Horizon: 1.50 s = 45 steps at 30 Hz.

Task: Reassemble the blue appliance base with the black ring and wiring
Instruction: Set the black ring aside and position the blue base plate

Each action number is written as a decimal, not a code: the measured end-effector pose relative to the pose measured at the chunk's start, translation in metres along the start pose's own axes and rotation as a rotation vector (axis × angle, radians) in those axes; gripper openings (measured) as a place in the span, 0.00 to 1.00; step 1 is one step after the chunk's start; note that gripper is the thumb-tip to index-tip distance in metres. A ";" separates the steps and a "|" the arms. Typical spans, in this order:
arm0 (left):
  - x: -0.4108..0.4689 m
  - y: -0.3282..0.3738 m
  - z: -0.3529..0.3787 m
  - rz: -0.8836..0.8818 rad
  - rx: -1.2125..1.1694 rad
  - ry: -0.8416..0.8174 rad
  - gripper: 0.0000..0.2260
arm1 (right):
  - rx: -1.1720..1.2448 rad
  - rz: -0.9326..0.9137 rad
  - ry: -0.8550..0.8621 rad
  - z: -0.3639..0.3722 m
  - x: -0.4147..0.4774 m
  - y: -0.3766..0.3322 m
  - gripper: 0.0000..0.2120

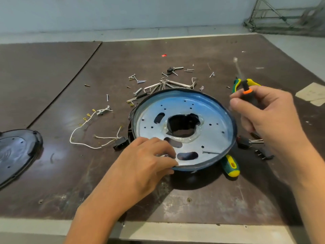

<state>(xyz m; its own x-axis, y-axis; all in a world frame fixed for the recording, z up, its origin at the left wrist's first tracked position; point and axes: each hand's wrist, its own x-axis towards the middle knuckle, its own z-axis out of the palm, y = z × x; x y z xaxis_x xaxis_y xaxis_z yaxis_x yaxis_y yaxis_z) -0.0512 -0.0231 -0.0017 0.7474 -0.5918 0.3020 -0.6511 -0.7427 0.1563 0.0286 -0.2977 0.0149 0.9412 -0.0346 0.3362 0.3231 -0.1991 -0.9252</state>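
The round blue appliance base point(207, 120) lies open side up in the middle of the dark table, with a black ring point(232, 118) around its rim. My left hand point(144, 161) grips its near left edge, thumb under the rim. My right hand point(263, 110) holds a black screwdriver with an orange collar point(246, 90) above the base's right side; its shaft is blurred and points up and away. A loose screw point(211, 152) lies inside the base. White wiring with brass terminals point(91, 124) and a black switch point(120, 143) lies to the left.
Screws, bolts and hex keys point(158, 83) are scattered behind the base. Green-yellow pliers point(237, 83) lie at the right rear, a green-yellow screwdriver handle point(230, 165) under the base's near right edge. Black connectors point(263, 153) sit right. A black cover point(15, 152) lies far left.
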 end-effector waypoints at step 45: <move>0.005 0.004 0.004 0.075 0.346 0.133 0.11 | -1.101 0.125 -0.484 0.039 -0.024 -0.039 0.19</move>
<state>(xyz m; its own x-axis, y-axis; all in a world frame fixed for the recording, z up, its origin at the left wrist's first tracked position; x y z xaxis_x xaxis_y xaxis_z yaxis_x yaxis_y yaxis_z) -0.0493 -0.0300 -0.0028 0.6611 -0.6196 0.4232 -0.6034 -0.7743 -0.1910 -0.0026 -0.2513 0.0359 0.9756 0.2102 -0.0635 0.1915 -0.9560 -0.2220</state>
